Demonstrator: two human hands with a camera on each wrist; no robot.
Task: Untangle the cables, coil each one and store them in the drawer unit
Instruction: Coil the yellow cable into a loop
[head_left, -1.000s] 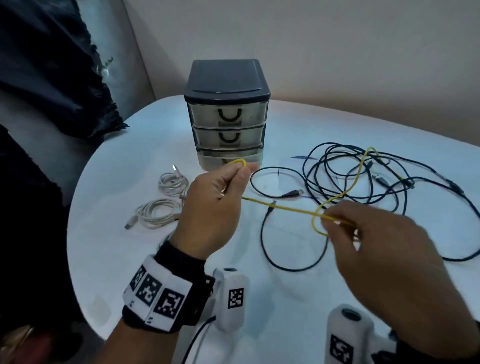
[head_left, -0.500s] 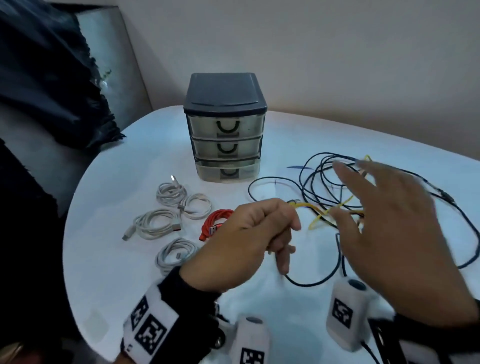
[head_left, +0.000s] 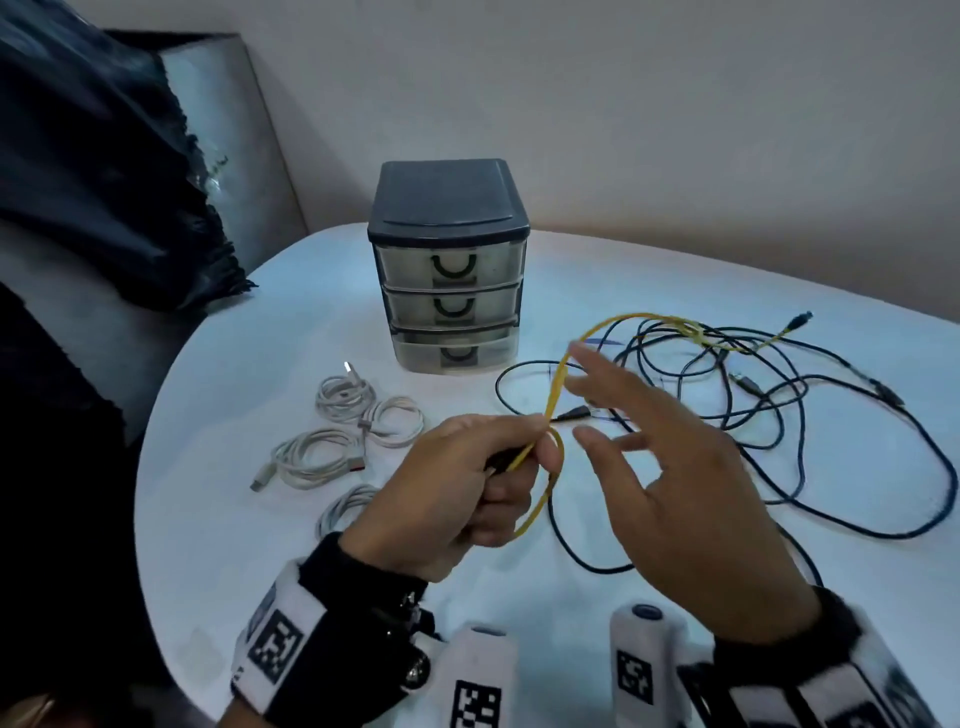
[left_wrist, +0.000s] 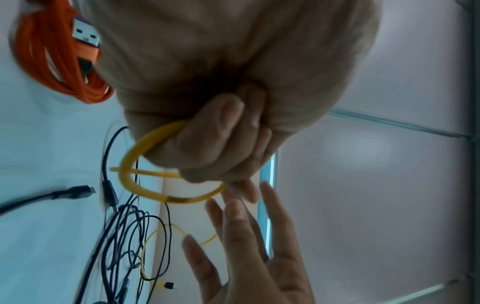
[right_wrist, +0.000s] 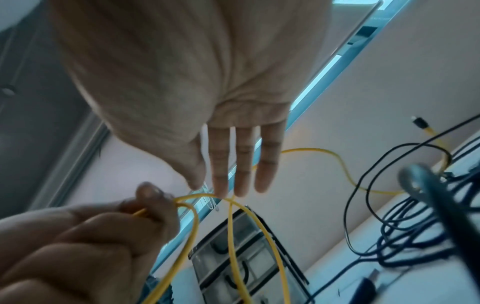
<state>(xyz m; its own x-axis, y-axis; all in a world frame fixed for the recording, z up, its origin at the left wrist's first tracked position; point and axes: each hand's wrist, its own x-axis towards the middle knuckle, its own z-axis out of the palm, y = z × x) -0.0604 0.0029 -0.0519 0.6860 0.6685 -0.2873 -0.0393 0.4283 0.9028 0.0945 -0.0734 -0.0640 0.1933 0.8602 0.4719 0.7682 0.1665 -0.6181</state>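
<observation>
- Holding the yellow cable (head_left: 555, 387) in my left hand (head_left: 457, 488), I pinch it between the thumb and the curled fingers, above the white table (head_left: 623, 270).
- From my left hand one small loop of the yellow cable hangs down beside the fingers, and the rest rises up and runs to the right, over the black cables (head_left: 753, 410).
- My right hand (head_left: 670, 493) is spread, with straight fingers, and grips nothing; its fingertips (right_wrist: 221, 185) are just beside the yellow loop, but I cannot tell if they touch it.
- The far end of the yellow cable, with a small dark plug (head_left: 797, 319), lies on the table behind the black cables, to the right.
- The black cables lie loose and crossed over each other on the right half of the table.
- The drawer unit (head_left: 449, 265) stands at the back of the table, with a dark top and three pale drawers, all pushed in.
- On the left of it lie the white cables (head_left: 343, 431), already coiled, in several bundles.
- An orange cable (left_wrist: 54, 59), coiled too, lies on the table under my left hand; only the left wrist view shows it.
</observation>
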